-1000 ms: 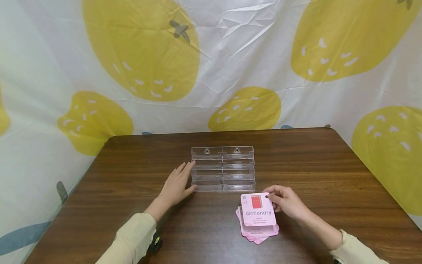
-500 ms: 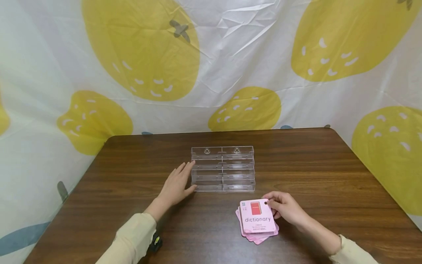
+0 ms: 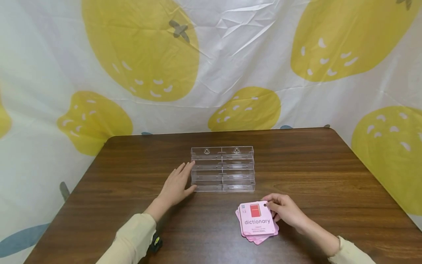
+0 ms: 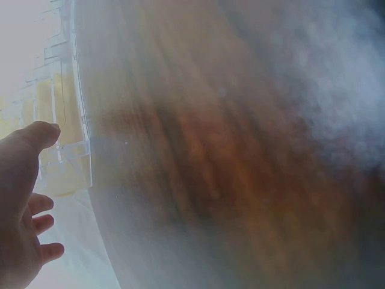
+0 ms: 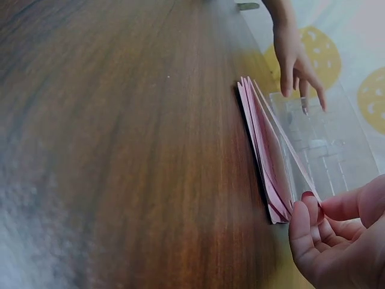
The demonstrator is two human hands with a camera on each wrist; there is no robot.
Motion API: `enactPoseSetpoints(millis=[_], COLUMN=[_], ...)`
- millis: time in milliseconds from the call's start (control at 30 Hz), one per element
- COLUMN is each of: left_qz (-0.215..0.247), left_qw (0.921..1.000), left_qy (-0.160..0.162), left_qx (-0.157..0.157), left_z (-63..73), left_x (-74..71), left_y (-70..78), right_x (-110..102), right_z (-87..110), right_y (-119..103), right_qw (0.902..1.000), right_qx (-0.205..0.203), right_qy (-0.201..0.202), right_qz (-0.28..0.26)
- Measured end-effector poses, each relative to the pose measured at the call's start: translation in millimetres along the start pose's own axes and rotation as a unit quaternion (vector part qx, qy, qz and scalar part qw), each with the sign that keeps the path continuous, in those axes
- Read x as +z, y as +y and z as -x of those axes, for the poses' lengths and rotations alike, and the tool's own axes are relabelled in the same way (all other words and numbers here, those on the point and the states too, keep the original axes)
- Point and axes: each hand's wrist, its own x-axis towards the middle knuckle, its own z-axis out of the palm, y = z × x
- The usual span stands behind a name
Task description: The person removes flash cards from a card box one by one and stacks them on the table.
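My right hand [image 3: 286,209] pinches the upper right corner of a pink flashcard [image 3: 257,219] that shows a red book and the word "dictionary". Under it lies a fanned stack of pink cards [image 3: 259,241]. From the right wrist view, the held flashcard [image 5: 293,150] slants away from the stack at the pinched corner, its far end close to the others. My left hand [image 3: 174,185], fingers extended, rests at the left side of a clear plastic card rack [image 3: 222,176] with tiered compartments in two columns. Thumb and fingertips are right at its edge.
All of this is on a dark wooden table [image 3: 316,172]. Behind the table hangs a white cloth [image 3: 197,119] printed with yellow fruit. A small black and yellow object [image 3: 156,242] shows beside the left sleeve.
The right hand has brought the dictionary flashcard down and slightly toward the near edge, so it now covers more of the stack. The left hand and the rack have stayed put.
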Motion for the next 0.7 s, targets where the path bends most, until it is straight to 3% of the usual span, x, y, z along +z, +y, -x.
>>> enactPoseSetpoints(millis=[200,700], left_qz=[0.002,-0.001], left_qw=[1.0,1.0], left_qy=[0.0,0.001], left_qx=[-0.003,0.0], left_z=[0.2,0.1], left_x=[-0.7,0.8], left_y=[0.6,-0.6], right_x=[0.1,-0.2], right_z=[-0.1,-0.9], right_y=[1.6,1.6], right_qw=[0.9999,0.9941], right_qx=[0.008,-0.016], right_qy=[-0.002,0.047], right_qz=[-0.006,0.097])
